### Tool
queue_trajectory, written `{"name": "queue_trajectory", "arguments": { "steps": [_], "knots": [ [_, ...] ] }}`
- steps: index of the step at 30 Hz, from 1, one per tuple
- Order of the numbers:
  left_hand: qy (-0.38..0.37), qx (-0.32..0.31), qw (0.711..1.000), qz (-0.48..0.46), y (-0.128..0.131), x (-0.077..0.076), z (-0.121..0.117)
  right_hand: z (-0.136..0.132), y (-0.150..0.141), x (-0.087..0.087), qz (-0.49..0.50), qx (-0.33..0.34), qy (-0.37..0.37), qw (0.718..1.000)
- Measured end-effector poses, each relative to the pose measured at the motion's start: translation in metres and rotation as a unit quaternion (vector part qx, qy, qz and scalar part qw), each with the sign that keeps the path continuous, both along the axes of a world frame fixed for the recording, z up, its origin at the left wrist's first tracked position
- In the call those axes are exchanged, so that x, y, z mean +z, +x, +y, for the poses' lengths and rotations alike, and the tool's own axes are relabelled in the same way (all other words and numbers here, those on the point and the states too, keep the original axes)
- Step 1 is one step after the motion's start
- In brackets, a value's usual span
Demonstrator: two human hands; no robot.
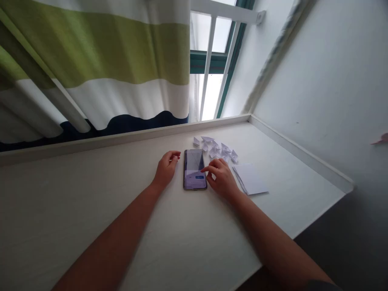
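A curtain striped in green, white and navy [91,52] fills the upper left of our view, beside a green-framed window [212,48] with white bars, and a white wall [321,101] runs down the right side. Below them lies a pale bench [75,202], edged at the back and right by a raised white strip [121,137].

A smartphone [195,169] lies flat on the bench in front of us, its screen lit, with a pale dialog and a blue button across the lower half. Our left grip [166,169] rests just beside the phone's left edge, its fingers loosely curled and clenched on nothing. Our right grip [220,178] sits at the phone's right edge, released, with its index finger [206,169] reaching toward the screen; we cannot tell whether the fingertip touches the glass. Neither grip is grasping anything.

Beyond the phone, toward the back strip, a loose cluster of small folded white paper pieces [217,147] lies on the bench, near the phone but not touching it. To the right of our right grip, a thin stack of white paper sheets [250,178] lies flat and slightly askew. At the far right, a small pink scrap [381,138] shows against the wall, too small to make out.
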State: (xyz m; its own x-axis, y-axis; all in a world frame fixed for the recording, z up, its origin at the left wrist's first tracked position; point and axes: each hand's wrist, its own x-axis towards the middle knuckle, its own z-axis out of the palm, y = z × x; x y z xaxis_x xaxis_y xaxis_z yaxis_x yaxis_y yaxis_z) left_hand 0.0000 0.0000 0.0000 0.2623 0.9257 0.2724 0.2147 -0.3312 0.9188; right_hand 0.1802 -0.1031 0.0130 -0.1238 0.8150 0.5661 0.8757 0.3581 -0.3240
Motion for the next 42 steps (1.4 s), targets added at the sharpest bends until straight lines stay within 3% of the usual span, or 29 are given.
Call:
{"name": "queue_trajectory", "arguments": {
  "steps": [24, 42],
  "knots": [
    [-0.003, 0.004, 1.000, 0.012, -0.0001, 0.0026, -0.0018, -0.0003, -0.0008, 0.0014, 0.004, -0.012, -0.008, 1.000],
    [-0.004, 0.004, 1.000, 0.008, 0.0004, 0.0028, -0.0018, -0.0005, -0.0005, 0.0009, -0.005, 0.015, -0.019, 1.000]
  ]
}}
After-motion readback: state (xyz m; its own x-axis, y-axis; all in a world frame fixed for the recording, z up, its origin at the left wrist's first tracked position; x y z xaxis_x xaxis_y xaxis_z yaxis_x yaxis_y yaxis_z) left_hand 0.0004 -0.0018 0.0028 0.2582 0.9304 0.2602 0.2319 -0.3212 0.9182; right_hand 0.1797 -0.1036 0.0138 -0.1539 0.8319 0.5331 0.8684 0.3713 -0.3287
